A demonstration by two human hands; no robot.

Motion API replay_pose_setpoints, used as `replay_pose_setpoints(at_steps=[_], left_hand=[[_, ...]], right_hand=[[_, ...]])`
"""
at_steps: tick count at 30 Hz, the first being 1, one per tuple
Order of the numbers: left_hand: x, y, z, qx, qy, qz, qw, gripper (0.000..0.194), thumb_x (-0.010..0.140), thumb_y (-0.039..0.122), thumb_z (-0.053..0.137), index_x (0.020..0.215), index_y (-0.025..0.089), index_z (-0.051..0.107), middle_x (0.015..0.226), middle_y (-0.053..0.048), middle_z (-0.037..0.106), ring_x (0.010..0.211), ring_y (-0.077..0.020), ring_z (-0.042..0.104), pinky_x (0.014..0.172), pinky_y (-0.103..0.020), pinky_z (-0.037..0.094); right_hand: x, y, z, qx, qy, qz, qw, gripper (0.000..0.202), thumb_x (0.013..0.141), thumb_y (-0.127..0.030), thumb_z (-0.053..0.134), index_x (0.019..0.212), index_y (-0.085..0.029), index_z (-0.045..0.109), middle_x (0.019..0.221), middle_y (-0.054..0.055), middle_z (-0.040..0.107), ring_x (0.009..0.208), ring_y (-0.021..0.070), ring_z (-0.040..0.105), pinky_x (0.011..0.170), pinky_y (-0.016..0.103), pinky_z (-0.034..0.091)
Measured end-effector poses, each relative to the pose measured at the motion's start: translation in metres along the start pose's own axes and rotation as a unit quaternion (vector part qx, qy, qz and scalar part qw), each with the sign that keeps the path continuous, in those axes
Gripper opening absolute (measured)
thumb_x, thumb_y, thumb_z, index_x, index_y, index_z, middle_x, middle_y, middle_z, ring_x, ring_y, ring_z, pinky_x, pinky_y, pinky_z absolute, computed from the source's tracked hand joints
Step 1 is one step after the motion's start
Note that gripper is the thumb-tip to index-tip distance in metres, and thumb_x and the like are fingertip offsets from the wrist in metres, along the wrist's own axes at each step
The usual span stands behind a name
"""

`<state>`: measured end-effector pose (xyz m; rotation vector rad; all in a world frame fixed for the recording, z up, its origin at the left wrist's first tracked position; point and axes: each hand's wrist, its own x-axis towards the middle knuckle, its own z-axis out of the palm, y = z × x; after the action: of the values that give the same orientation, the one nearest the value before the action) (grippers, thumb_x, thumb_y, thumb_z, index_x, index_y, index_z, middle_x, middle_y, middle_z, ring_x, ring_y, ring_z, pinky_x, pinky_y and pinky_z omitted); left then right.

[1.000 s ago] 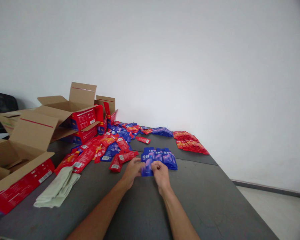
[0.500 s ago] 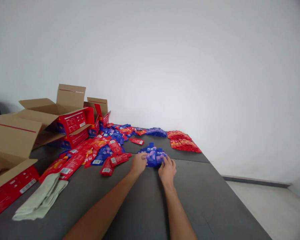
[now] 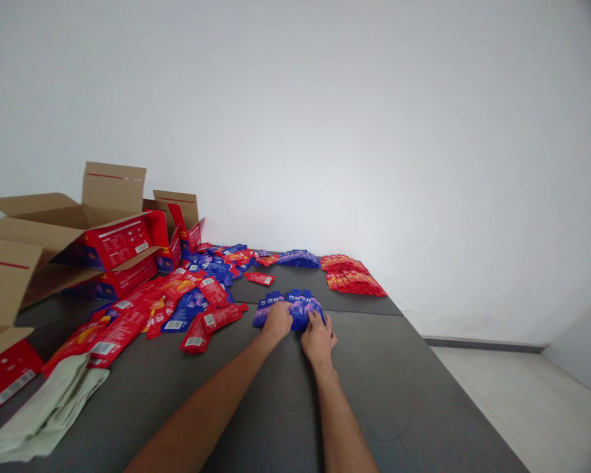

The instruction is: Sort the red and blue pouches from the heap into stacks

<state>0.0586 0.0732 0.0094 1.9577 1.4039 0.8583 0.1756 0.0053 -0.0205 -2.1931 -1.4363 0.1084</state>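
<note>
A short row of overlapping blue pouches [image 3: 298,315] with pale printing lies flat on the dark table, spouts pointing away from me. My left hand [image 3: 278,320] is over the middle of the row, fingers curled, with the index fingertip on a blue pouch; its other fingertips are hidden. At the row's right end, my right hand [image 3: 319,339] rests with its fingers apart, touching the near right edge of the last pouch.
Loose red pouches [image 3: 221,316] and blue ones lie heaped to the left. Open cartons [image 3: 122,243] stand beyond them, and folded pale gloves [image 3: 43,410] lie near left. Neat rows of red pouches [image 3: 357,282] and blue pouches [image 3: 299,259] sit at the back.
The blue pouches are now spread into a wider row, extending farther left. My left hand has shifted inward over them, and my right hand has slid slightly down. The view has turned slightly right.
</note>
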Motion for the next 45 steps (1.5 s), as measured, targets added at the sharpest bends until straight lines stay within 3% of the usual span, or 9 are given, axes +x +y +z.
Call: replay_pose_setpoints(at_steps=[6,10,17,26,34,41,45], left_hand=[[-0.009,0.003,0.005,0.098,0.003,0.053,0.994,0.044,0.078,0.008,0.045,0.111,0.018,0.072,0.111,-0.013,0.071,0.111,-0.0250,0.059,0.104,-0.039,0.034],[-0.014,0.003,0.007,0.181,0.015,0.071,0.981,0.044,0.077,0.018,0.054,0.118,0.021,0.068,0.116,-0.011,0.068,0.116,-0.0263,0.053,0.105,-0.039,0.032],[-0.021,0.000,0.008,0.193,0.031,0.071,0.978,0.045,0.081,0.033,0.060,0.124,0.020,0.064,0.119,-0.014,0.062,0.120,-0.0296,0.046,0.105,-0.041,0.031],[-0.031,0.006,0.002,0.186,0.038,0.064,0.980,0.043,0.083,0.032,0.058,0.124,0.021,0.062,0.126,-0.012,0.058,0.121,-0.0298,0.044,0.106,-0.042,0.031],[-0.053,-0.013,-0.037,0.219,0.074,0.041,0.972,0.042,0.085,0.028,0.054,0.127,0.022,0.058,0.128,-0.012,0.055,0.118,-0.0291,0.044,0.101,-0.042,0.033],[-0.065,-0.052,-0.088,0.242,0.107,0.002,0.964,0.032,0.087,0.024,0.050,0.116,0.018,0.062,0.123,-0.013,0.056,0.117,-0.0276,0.046,0.100,-0.040,0.034],[-0.066,-0.076,-0.114,0.240,0.120,-0.007,0.963,0.032,0.090,0.023,0.046,0.116,0.018,0.063,0.120,-0.013,0.060,0.116,-0.0255,0.048,0.101,-0.038,0.034]], right_hand=[[-0.003,-0.002,-0.003,0.018,-0.007,-0.002,1.000,0.052,0.090,-0.022,0.038,0.140,-0.034,0.049,0.151,0.002,0.040,0.143,0.0288,0.020,0.104,0.054,0.030],[-0.003,-0.002,-0.003,0.024,-0.005,-0.009,1.000,0.053,0.088,-0.026,0.043,0.141,-0.031,0.047,0.152,0.004,0.039,0.143,0.0305,0.020,0.104,0.056,0.030],[-0.003,-0.004,-0.001,0.020,0.004,-0.009,1.000,0.051,0.089,-0.033,0.042,0.140,-0.026,0.049,0.151,0.007,0.040,0.143,0.0319,0.021,0.103,0.057,0.030],[-0.006,-0.009,-0.005,0.004,0.025,-0.018,1.000,0.055,0.086,-0.029,0.045,0.141,-0.027,0.048,0.151,0.005,0.039,0.142,0.0327,0.020,0.103,0.056,0.030],[-0.024,-0.049,-0.007,-0.003,0.081,-0.094,0.992,0.049,0.088,-0.024,0.042,0.135,-0.027,0.055,0.151,0.004,0.041,0.144,0.0291,0.017,0.106,0.051,0.026],[-0.045,-0.102,0.021,0.024,0.043,-0.198,0.979,0.047,0.090,-0.018,0.040,0.132,-0.026,0.057,0.147,0.004,0.046,0.143,0.0266,0.021,0.108,0.045,0.027],[-0.049,-0.137,0.039,0.062,0.000,-0.261,0.963,0.047,0.088,-0.017,0.042,0.132,-0.021,0.058,0.143,0.007,0.050,0.139,0.0244,0.031,0.110,0.039,0.027]])
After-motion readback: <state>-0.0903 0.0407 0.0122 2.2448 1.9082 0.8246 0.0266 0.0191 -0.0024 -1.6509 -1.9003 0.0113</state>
